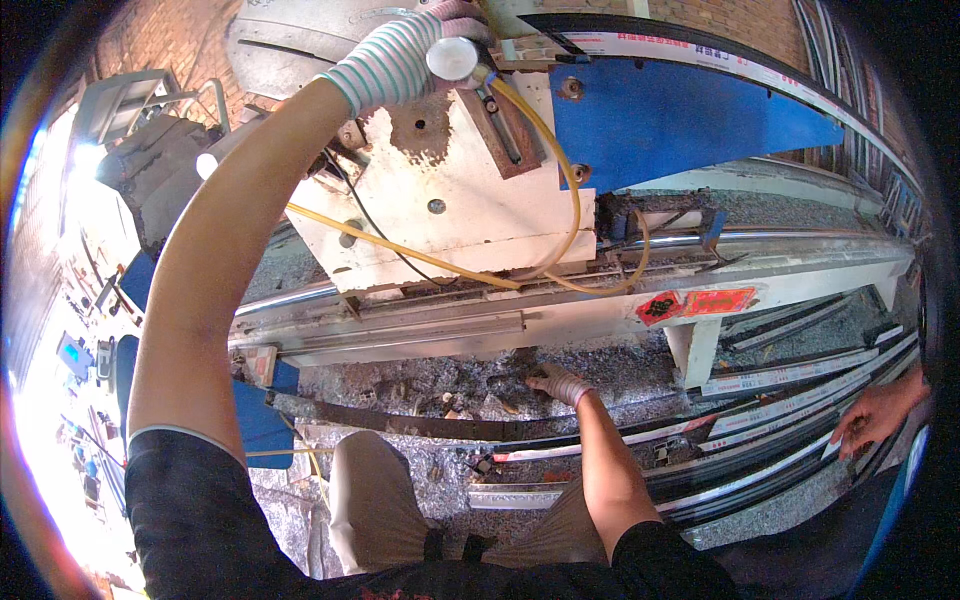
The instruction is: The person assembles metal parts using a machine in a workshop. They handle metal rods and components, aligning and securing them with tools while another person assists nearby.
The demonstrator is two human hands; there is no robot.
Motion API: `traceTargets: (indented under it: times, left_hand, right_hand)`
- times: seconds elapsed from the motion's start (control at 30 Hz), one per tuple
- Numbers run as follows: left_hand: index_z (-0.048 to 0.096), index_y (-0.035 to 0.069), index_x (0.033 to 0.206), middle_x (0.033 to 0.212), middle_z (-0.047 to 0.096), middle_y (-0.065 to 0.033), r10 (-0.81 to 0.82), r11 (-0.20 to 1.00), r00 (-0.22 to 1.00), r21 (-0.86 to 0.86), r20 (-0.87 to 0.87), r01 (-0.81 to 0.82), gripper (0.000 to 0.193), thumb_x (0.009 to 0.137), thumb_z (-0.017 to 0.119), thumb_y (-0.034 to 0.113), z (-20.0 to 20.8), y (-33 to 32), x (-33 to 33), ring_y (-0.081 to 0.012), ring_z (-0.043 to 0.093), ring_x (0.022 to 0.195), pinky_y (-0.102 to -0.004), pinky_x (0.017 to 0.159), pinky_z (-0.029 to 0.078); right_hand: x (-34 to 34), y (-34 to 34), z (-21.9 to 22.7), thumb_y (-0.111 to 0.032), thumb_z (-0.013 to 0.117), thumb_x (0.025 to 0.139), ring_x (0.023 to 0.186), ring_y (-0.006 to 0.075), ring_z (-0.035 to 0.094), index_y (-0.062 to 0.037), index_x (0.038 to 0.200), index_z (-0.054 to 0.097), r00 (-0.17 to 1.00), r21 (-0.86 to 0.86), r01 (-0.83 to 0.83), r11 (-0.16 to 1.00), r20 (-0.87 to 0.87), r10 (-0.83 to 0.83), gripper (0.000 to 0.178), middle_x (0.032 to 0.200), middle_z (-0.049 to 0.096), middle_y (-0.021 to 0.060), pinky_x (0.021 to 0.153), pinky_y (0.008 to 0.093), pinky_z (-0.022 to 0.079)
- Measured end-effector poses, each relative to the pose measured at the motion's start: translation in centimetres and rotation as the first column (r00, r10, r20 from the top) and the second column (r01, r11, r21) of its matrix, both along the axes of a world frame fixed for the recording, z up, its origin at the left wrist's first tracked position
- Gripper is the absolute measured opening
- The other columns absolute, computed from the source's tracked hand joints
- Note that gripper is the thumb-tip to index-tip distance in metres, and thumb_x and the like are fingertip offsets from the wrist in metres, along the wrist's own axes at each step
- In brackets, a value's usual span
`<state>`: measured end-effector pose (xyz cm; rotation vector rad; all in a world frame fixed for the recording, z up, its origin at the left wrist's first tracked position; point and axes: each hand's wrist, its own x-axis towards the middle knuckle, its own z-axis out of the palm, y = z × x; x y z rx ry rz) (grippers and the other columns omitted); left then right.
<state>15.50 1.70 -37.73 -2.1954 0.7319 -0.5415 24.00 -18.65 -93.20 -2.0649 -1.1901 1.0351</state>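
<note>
My left hand [410,55], in a white glove with green stripes, reaches up to the top of the machine head [380,220]. Its fingers curl over beside a round, pale gauge-like disc [453,60]; what they grip is hidden. A yellow hose [578,190] loops down from near the disc. Low down, my right hand [562,384], gloved at the palm with its fingertips showing, stretches toward the floor [480,375] strewn with metal shavings beneath the machine's long beam [600,325]. Its fingers look extended and apart, with nothing visible in them.
Long dark and white profiles [800,420] lie across the floor at right. A blue panel [690,125] sticks out from the machine. Another person's hand [880,412] hangs at the right edge. A dark strip [400,420] crosses in front of my knees.
</note>
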Motion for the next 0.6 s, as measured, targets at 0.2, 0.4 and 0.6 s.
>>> traceTargets:
  times: [0.2,0.4,0.6]
  left_hand:
    - [0.065,0.014,0.091,0.114,0.060,-0.0103,-0.157,0.986,0.986,-0.045,0.059,0.160,0.026,0.077,0.075,0.033,-0.4,-0.6,0.1,-0.0355,0.051,0.119,-0.0433,0.103,0.046]
    - [0.067,0.013,0.095,0.117,0.061,-0.0098,-0.103,0.994,0.990,-0.011,0.100,0.105,0.027,0.081,0.076,0.034,-0.7,-0.7,-0.2,-0.0358,0.051,0.120,-0.0434,0.103,0.047]
    - [0.058,0.021,0.132,0.141,0.051,-0.0107,0.140,0.962,0.964,-0.263,0.227,-0.077,0.073,0.067,0.090,0.016,-2.3,0.7,0.2,-0.0337,0.055,0.126,-0.0430,0.105,0.053]
  right_hand:
    - [0.0,0.1,-0.7,-0.070,0.061,0.088,0.130,0.0356,0.054,-0.0076,0.139,0.055,1.000,0.101,-0.001,0.995,-0.028,0.004,0.081,0.136,0.062,0.0191,0.113,0.0489,0.034]
    - [0.3,0.8,-1.8,-0.055,0.067,0.092,0.119,0.0310,0.061,-0.0041,0.135,0.058,0.992,0.179,-0.044,0.983,-0.106,0.063,0.067,0.129,0.067,0.0179,0.104,0.0405,0.044]
    - [0.9,1.7,-4.9,-0.050,0.070,0.092,0.120,0.0303,0.061,-0.0043,0.138,0.056,0.990,0.289,0.029,0.957,-0.139,0.011,0.066,0.130,0.066,0.0182,0.105,0.0399,0.044]
